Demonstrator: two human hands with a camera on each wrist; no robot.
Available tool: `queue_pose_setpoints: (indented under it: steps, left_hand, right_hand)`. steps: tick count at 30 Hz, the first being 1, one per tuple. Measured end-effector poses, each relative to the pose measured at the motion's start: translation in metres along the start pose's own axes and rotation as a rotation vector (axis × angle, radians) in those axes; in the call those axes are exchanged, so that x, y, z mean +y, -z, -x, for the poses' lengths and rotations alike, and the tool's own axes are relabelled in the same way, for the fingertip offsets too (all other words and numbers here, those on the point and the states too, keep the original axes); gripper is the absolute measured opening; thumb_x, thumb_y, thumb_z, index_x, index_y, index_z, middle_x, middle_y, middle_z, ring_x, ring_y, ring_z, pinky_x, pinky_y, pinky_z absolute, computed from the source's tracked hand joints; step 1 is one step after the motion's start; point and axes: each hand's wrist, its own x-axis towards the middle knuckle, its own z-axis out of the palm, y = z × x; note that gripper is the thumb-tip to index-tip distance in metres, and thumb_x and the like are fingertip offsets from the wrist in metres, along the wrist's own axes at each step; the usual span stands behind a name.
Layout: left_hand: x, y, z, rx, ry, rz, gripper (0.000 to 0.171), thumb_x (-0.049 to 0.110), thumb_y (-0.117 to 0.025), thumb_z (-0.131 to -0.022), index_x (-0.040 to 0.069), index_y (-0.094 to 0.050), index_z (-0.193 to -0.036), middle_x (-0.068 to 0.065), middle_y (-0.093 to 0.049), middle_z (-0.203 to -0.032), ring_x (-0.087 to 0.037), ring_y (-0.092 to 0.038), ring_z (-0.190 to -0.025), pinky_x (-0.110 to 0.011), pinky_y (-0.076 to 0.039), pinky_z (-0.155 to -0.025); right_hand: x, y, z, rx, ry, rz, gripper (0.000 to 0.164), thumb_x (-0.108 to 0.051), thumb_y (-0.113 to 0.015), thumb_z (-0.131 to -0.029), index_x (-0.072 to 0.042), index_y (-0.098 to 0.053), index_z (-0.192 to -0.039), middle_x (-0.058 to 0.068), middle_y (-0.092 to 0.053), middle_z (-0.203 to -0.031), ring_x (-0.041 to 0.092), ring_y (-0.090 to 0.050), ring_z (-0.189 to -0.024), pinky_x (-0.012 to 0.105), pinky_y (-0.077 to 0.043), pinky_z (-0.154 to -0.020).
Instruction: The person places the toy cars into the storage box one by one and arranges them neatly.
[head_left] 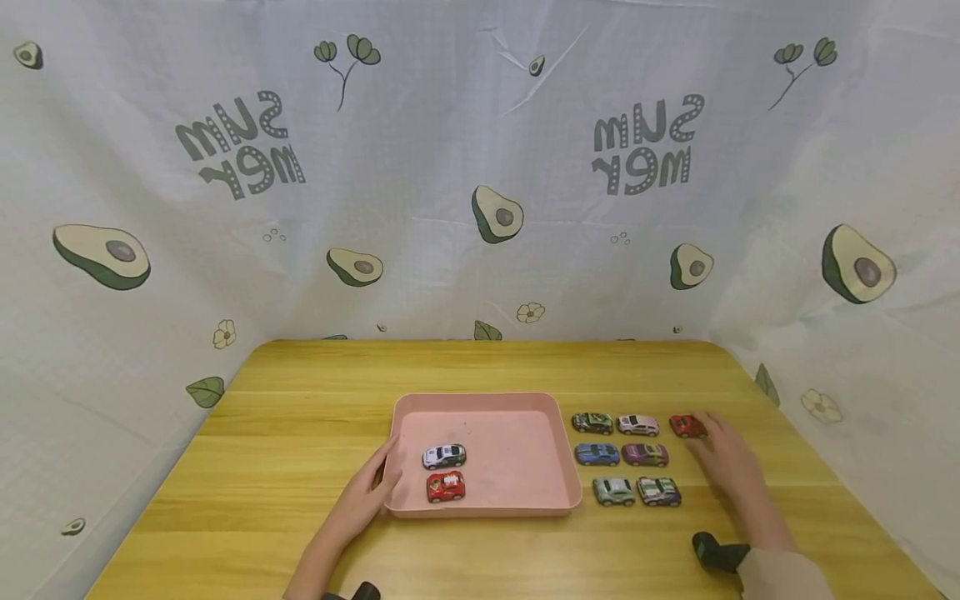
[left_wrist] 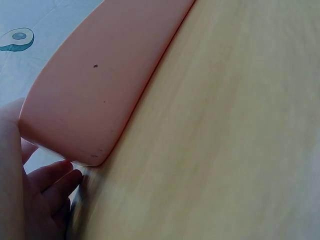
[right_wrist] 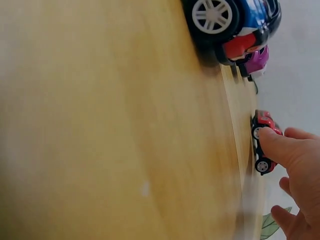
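On the wooden table stands a shallow pink tray [head_left: 517, 458]. My left hand [head_left: 363, 498] holds its left side near the front corner, thumb at the rim and fingers along the outside wall. Inside the tray sit a white toy car [head_left: 443, 456] and, in front of it, a red toy car with white markings [head_left: 446, 487]. At the far right my right hand [head_left: 726, 460] pinches another red toy car [right_wrist: 265, 118] between thumb and index finger. That car's wheels are close to the tabletop in the right wrist view, and the other fingers are spread away from it.
Between tray and right hand, toy cars stand in pairs: a dark green one [head_left: 592, 422] and a pink one [head_left: 637, 426], a blue one [head_left: 597, 454] and a purple one [head_left: 646, 454], a pale green one [head_left: 613, 491] and a white-and-purple one [head_left: 659, 492]. A printed curtain [head_left: 420, 167] hangs behind.
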Motion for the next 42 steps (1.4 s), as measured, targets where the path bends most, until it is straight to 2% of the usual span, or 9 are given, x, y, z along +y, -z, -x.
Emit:
queue_pose_setpoints:
  steps: [8, 13, 19, 22, 27, 34, 42]
  left_hand:
    - [-0.001, 0.0, 0.0, -0.011, -0.002, -0.005, 0.055, 0.037, -0.051, -0.091, 0.024, -0.033, -0.142, -0.01, -0.029, -0.148, -0.032, -0.023, -0.137, -0.05, -0.02, -0.113]
    - [-0.001, -0.001, 0.0, -0.014, -0.005, 0.005, 0.055, 0.036, -0.051, -0.091, 0.024, -0.033, -0.142, -0.009, -0.029, -0.148, -0.031, -0.023, -0.138, -0.049, -0.02, -0.113]
    - [0.0, -0.001, 0.001, -0.015, -0.013, 0.019, 0.055, 0.034, -0.052, -0.091, 0.023, -0.033, -0.142, -0.008, -0.029, -0.148, -0.03, -0.023, -0.138, -0.048, -0.021, -0.113]
    - [0.0, -0.001, 0.0, -0.011, -0.018, 0.017, 0.055, 0.034, -0.052, -0.091, 0.023, -0.033, -0.141, -0.009, -0.029, -0.148, -0.03, -0.023, -0.138, -0.048, -0.021, -0.113]
    - [-0.001, -0.001, 0.0, -0.007, -0.019, 0.015, 0.055, 0.034, -0.052, -0.091, 0.023, -0.034, -0.141, -0.009, -0.03, -0.148, -0.03, -0.024, -0.138, -0.048, -0.02, -0.113]
    - [0.0, -0.001, 0.0, -0.007, -0.015, 0.022, 0.055, 0.036, -0.052, -0.091, 0.025, -0.033, -0.141, -0.008, -0.03, -0.148, -0.03, -0.023, -0.138, -0.049, -0.02, -0.113]
    - [0.0, 0.0, 0.001, -0.006, -0.012, 0.027, 0.054, 0.037, -0.052, -0.091, 0.027, -0.034, -0.14, -0.007, -0.031, -0.148, -0.029, -0.023, -0.138, -0.048, -0.019, -0.114]
  right_hand:
    - [-0.001, -0.001, -0.006, -0.044, 0.041, -0.031, 0.049, -0.01, -0.056, -0.086, 0.01, -0.04, -0.127, 0.042, -0.031, -0.13, 0.059, -0.031, -0.114, 0.068, -0.029, -0.093]
    - [-0.002, -0.003, -0.008, -0.03, 0.052, -0.032, 0.043, -0.006, -0.057, -0.084, 0.01, -0.046, -0.122, 0.04, -0.036, -0.127, 0.056, -0.035, -0.113, 0.066, -0.031, -0.093]
    - [-0.003, -0.003, -0.009, -0.015, 0.003, -0.039, 0.038, -0.007, -0.056, -0.085, 0.01, -0.048, -0.119, 0.037, -0.048, -0.117, 0.051, -0.045, -0.107, 0.061, -0.039, -0.088]
    - [-0.005, -0.001, -0.009, -0.022, -0.028, -0.041, 0.038, -0.01, -0.055, -0.087, 0.01, -0.047, -0.119, 0.036, -0.049, -0.116, 0.051, -0.046, -0.105, 0.06, -0.04, -0.086]
    - [-0.007, 0.002, -0.008, -0.025, -0.03, -0.027, 0.039, -0.011, -0.055, -0.088, 0.012, -0.047, -0.118, 0.037, -0.048, -0.115, 0.052, -0.046, -0.104, 0.06, -0.04, -0.086]
    - [-0.013, 0.003, -0.005, 0.009, 0.008, -0.024, 0.037, -0.009, -0.056, -0.088, 0.012, -0.048, -0.117, 0.036, -0.049, -0.114, 0.051, -0.046, -0.104, 0.06, -0.04, -0.086]
    - [-0.033, 0.009, -0.001, 0.068, 0.033, -0.016, 0.03, -0.009, -0.056, -0.088, 0.003, -0.055, -0.115, 0.032, -0.053, -0.111, 0.049, -0.049, -0.102, 0.06, -0.041, -0.084]
